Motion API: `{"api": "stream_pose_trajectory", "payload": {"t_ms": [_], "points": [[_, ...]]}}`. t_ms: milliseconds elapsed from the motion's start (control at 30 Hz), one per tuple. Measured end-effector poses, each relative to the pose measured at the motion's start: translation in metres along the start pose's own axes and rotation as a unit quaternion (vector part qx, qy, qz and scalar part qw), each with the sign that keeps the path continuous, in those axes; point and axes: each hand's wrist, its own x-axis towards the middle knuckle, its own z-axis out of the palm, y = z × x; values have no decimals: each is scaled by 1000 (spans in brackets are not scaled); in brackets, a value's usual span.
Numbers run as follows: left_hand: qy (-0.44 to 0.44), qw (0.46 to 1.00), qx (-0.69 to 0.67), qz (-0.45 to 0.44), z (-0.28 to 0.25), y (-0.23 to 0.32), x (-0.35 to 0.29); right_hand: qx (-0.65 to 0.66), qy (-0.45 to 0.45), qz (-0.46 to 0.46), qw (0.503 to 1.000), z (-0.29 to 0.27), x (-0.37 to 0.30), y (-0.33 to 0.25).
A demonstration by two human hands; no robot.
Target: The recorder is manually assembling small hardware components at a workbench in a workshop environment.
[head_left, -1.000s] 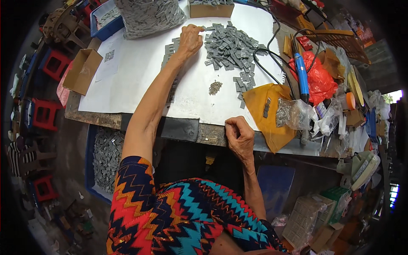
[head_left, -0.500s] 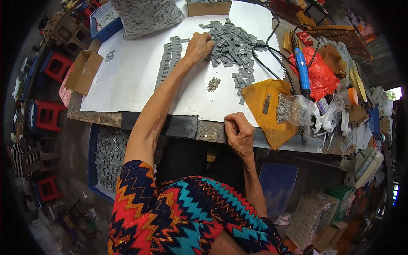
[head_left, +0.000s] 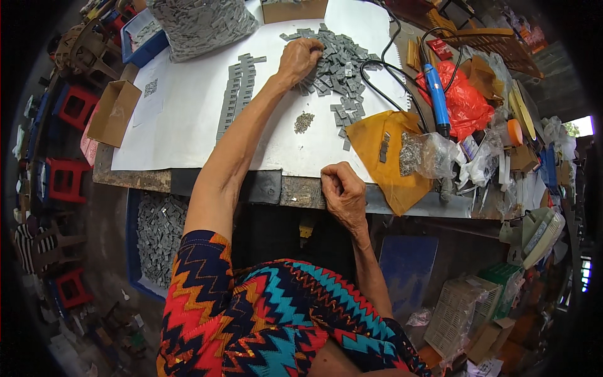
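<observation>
My left hand (head_left: 300,61) reaches across the white sheet (head_left: 176,125) to the left side of a loose pile of small flat grey plastic pieces (head_left: 344,63). Its fingers are curled down among the pieces, and their tips are hidden. Left of that forearm, more grey pieces lie in two neat overlapping rows (head_left: 237,88). My right hand (head_left: 344,191) rests at the table's front edge, closed with thumb and fingers together; whatever it may hold cannot be made out. Between the hands lies a small heap of tiny metal parts (head_left: 304,122), perhaps screws.
A blue electric screwdriver (head_left: 436,94) with a black cable lies at the right, by a red plastic bag (head_left: 461,103) and an orange-yellow sheet (head_left: 392,163). A big bag of grey pieces (head_left: 204,28) and an open cardboard box (head_left: 114,113) stand left. Below is a blue bin (head_left: 133,251).
My left hand has moved right, from the gap beside the rows further onto the pile's edge. The right hand stays closed at the table edge. The whole view has shifted slightly.
</observation>
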Motion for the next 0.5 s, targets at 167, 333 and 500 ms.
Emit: {"api": "stream_pose_trajectory", "payload": {"t_ms": [167,333,500], "points": [[17,998,47,25,-6,8,3,-10,0,2,1000,0,1,-2],[21,998,-52,-33,-16,11,2,-5,2,0,1000,0,1,0],[24,999,-22,17,-11,11,-1,-11,6,-9,1000,2,0,-1]]}}
